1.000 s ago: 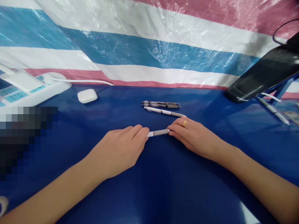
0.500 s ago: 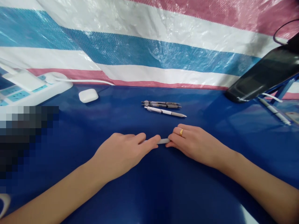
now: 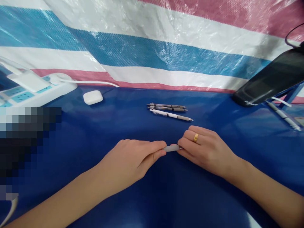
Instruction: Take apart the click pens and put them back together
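Both hands hold one grey and white pen (image 3: 171,148) just above the blue table cover (image 3: 166,196). My left hand (image 3: 133,160) pinches its left end with fingers closed. My right hand (image 3: 206,150), with a gold ring on one finger, grips its right end. Only the short grey grip section shows between the fingertips. Three similar pens (image 3: 169,110) lie side by side on the cover a little beyond the hands.
A white power strip (image 3: 35,91) with a plug and cable sits at the back left, with a small white case (image 3: 93,97) beside it. A black device (image 3: 273,80) on a blue stand is at the right. A striped tarp (image 3: 152,41) rises behind.
Both hands have drawn the pen nearer to me. My left fingers have slid over the pen's white part, so less of it shows.
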`<state>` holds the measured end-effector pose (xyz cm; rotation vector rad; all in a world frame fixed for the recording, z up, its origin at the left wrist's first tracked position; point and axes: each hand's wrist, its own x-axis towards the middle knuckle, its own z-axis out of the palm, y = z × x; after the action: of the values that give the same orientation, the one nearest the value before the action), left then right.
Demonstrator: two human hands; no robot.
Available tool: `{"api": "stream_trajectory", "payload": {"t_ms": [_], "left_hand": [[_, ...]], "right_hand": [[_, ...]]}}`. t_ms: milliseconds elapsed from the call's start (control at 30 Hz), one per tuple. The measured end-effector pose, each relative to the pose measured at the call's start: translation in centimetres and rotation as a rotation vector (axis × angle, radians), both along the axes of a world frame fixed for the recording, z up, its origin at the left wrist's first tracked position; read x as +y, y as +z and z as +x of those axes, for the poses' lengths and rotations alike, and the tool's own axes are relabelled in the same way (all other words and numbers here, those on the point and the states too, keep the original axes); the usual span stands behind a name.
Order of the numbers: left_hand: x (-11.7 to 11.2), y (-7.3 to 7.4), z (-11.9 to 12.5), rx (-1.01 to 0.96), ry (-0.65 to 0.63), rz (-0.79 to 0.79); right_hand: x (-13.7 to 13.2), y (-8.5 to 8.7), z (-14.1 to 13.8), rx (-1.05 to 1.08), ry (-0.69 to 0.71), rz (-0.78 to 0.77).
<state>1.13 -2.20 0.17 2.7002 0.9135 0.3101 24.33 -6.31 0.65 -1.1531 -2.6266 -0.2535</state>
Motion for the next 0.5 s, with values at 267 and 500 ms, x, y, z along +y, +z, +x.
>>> {"api": "stream_trajectory", "payload": {"t_ms": [267, 500], "left_hand": [[0.9, -0.77, -0.52, 0.091, -0.018, 0.139], [0.76, -0.77, -0.54, 0.095, -0.031, 0.214]], "right_hand": [[0.73, -0.31, -0.19, 0.114, -0.049, -0.348], [0.64, -0.8, 0.24, 0.223, -0.064, -0.376]]}}
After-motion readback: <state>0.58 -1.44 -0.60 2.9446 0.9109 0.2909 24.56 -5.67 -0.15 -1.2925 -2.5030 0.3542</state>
